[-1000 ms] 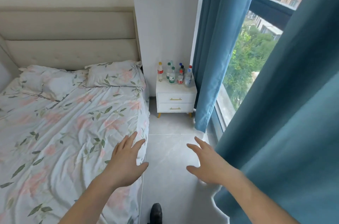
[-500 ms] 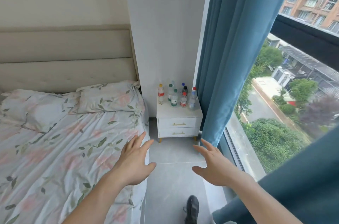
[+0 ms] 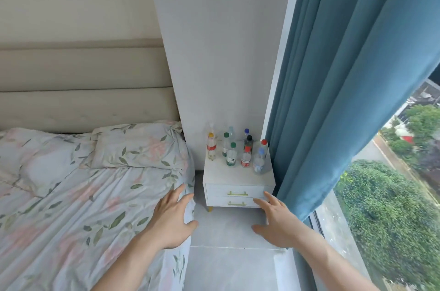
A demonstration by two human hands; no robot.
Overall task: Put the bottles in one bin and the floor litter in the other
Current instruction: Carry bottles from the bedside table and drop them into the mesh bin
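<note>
— Head view: where are the bottles?
— The plastic bottles (image 3: 234, 149) stand upright, clustered on the white nightstand (image 3: 238, 177) between bed (image 3: 78, 186) and blue curtain (image 3: 333, 81).
— And the hands?
— Left hand (image 3: 172, 220) and right hand (image 3: 276, 221) are both spread flat, fingers straight, holding nothing.

Floral-sheeted bed (image 3: 71, 195) with pillow (image 3: 138, 145) sat left; white two-drawer nightstand (image 3: 238, 191) stood by blue curtain (image 3: 345, 76) and window (image 3: 392, 207); grey tile floor (image 3: 228, 267).
</note>
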